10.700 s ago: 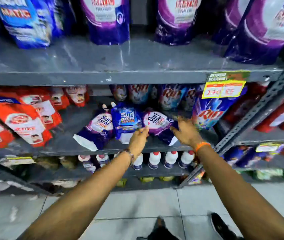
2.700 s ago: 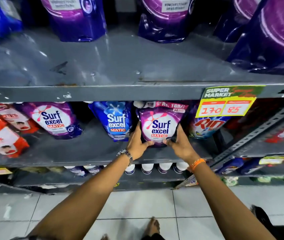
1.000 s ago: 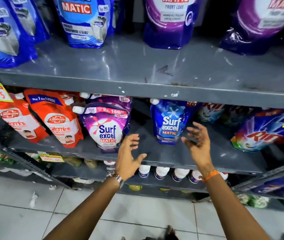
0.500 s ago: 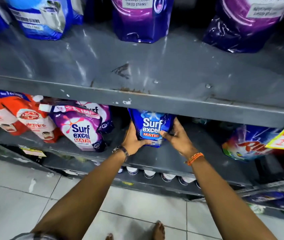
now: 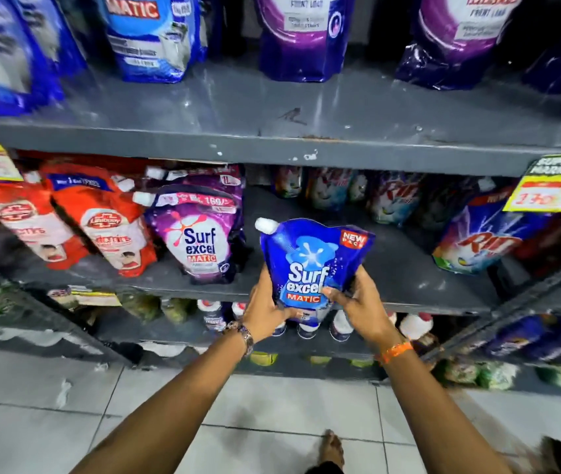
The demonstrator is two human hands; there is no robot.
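Left hand: our left hand [image 5: 265,311] grips the lower left edge of the blue Surf excel pouch [image 5: 313,254], thumb curled across the front.
Right hand: our right hand [image 5: 361,306] grips the lower right edge, thumb pressed just under the printed name.
Wrists: we wear a metal watch [image 5: 246,336] on the left and an orange band [image 5: 395,350] on the right.
Blue pouch: we hold it upright and off the shelf, in front of the middle shelf [image 5: 395,268], label towards us, white cap [image 5: 267,225] at its top left corner.
Left of it: a purple Surf excel pouch [image 5: 200,241] stands on the same shelf, near but apart; beyond it red Lifebuoy pouches [image 5: 108,220] lean.
Right of it: a Rin pouch [image 5: 477,244] stands well apart, under a yellow price tag [image 5: 556,191].
Above: the upper shelf [image 5: 272,107] carries larger blue and purple pouches.
Below: white bottles [image 5: 415,325] line the lower shelf, partly hidden by our hands; under us lies the tiled floor [image 5: 289,405].
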